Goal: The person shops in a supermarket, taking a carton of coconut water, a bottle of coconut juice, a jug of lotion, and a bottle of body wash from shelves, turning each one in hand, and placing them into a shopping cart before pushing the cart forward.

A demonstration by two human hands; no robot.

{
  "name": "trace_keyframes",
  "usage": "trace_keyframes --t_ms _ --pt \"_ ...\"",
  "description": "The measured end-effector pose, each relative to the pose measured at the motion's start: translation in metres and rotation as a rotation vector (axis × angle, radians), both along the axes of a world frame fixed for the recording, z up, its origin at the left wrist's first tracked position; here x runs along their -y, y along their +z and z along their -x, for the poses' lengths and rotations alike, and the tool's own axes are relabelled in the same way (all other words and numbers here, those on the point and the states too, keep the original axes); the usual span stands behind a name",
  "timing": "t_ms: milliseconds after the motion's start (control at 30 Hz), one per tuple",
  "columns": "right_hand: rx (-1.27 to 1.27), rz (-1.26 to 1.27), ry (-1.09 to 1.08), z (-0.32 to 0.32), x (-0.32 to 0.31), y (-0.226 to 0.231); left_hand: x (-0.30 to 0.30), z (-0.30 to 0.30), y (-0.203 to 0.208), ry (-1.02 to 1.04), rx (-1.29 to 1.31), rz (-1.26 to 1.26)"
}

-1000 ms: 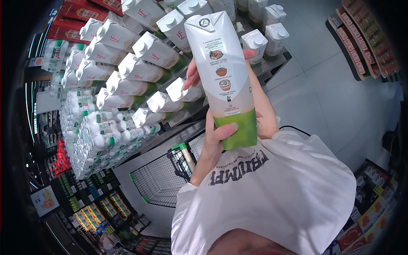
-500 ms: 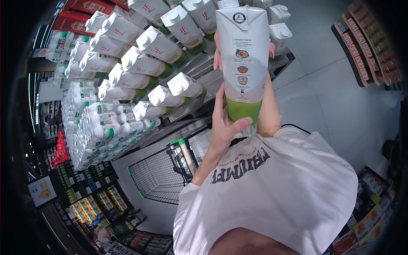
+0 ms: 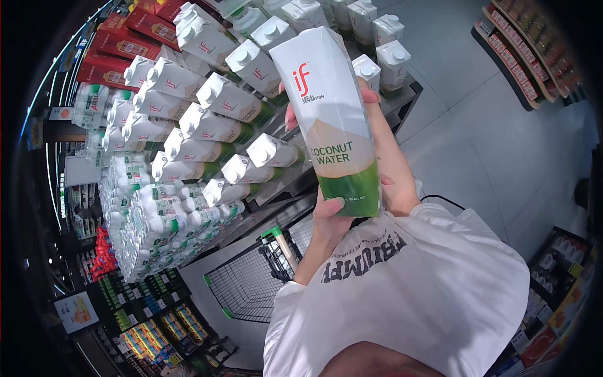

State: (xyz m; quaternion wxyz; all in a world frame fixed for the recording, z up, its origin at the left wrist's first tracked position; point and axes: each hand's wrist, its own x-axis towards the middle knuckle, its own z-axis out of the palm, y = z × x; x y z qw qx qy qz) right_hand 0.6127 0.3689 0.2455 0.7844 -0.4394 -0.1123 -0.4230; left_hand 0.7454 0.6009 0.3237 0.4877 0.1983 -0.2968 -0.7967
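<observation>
White-green carton (image 3: 339,141): held before the chest, base nearest the shirt, printed front turned up toward the wearer.
Left hand (image 3: 331,217): pinching the base, thumb in front, probably bearing weight while leaving most print uncovered.
Right hand (image 3: 369,94): curled behind the upper half, likely steadying it.
Matching cartons (image 3: 231,100): close rows beyond, apparently for easy picking.
Cart (image 3: 248,283): beside, untouched.
</observation>
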Motion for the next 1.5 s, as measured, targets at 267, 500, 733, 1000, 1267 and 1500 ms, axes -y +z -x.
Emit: trace_keyframes --t_ms 267,500,733,1000,1267,1500 --pt "0.168 0.114 0.050 -0.018 -0.003 0.013 -0.007 -0.019 -0.026 0.012 -0.093 -0.014" --pt "0.070 0.174 -0.219 0.007 -0.027 0.071 -0.011 -0.020 0.001 0.283 0.258 0.111" --pt "-0.885 0.247 -0.954 0.038 -0.089 0.167 0.000 -0.013 -0.004 0.218 0.265 0.150" --pt "-1.019 0.332 -1.064 0.056 -0.084 0.155 -0.002 -0.001 -0.010 0.246 0.346 0.140" --pt "-0.865 0.213 -0.854 0.071 -0.059 0.141 -0.005 0.005 -0.005 0.477 0.590 0.353" --pt "-0.756 0.116 -0.669 0.054 -0.036 0.121 -0.009 -0.010 -0.021 0.788 0.918 0.537"
